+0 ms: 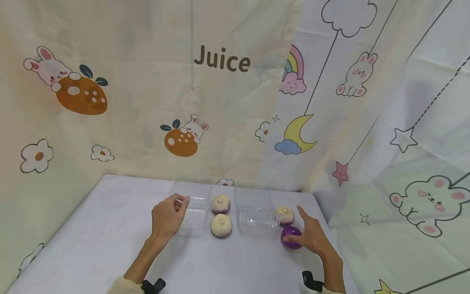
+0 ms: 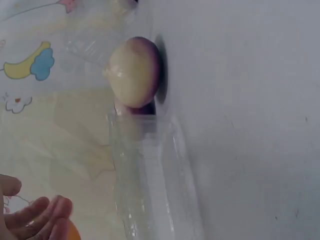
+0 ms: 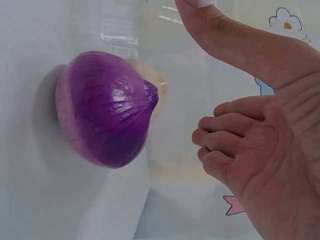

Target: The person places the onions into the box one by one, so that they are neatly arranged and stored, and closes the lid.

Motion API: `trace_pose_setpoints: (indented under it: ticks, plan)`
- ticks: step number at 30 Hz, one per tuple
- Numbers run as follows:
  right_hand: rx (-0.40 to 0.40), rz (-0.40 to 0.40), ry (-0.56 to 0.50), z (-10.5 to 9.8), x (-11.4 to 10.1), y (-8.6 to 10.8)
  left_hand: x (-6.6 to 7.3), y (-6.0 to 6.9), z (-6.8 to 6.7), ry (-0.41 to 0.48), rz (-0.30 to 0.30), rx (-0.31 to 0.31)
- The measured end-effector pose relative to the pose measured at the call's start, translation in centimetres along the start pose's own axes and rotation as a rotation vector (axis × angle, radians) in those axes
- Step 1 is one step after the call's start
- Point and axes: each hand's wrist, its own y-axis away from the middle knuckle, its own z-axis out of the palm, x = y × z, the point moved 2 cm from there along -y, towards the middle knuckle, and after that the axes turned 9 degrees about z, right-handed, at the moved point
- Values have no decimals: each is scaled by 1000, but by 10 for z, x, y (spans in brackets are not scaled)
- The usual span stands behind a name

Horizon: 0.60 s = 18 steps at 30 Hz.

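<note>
My left hand [image 1: 169, 214] hovers at the left clear plastic container [image 1: 196, 218], its fingers loosely bent; in the left wrist view the fingers [image 2: 37, 220] are apart from the container wall [image 2: 165, 200]. My right hand [image 1: 312, 236] is over a purple onion [image 1: 292, 244] with thumb and fingers spread. The right wrist view has that onion [image 3: 102, 112] lying on the table, and nothing is in the palm. Behind it sits a cream-and-purple onion [image 1: 284, 215]. Two similar onions, a rear one [image 1: 220, 203] and a front one [image 1: 221, 226], stand between the containers.
A second clear container [image 1: 257, 219] with its lid raised stands between the onion pairs. The white table [image 1: 235, 265] ends at a printed cloth backdrop [image 1: 227, 106] behind and on the right.
</note>
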Motion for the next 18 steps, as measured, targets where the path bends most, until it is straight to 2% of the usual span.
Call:
trace_pose_setpoints:
  ticks: [4, 7, 12, 15, 18]
  plan:
    - [-13, 28, 23, 2, 4, 3, 8, -1, 11, 69, -49, -13]
    - [-5, 32, 31, 4, 7, 5, 17, -2, 19, 164, -92, -59]
    - [36, 16, 21, 6, 13, 7, 33, -1, 34, 375, -231, -141]
    - [69, -6, 13, 7, 17, 8, 43, 0, 44, 478, -308, -158]
    - [87, -18, 7, 8, 21, 9, 55, 0, 54, 562, -352, -157]
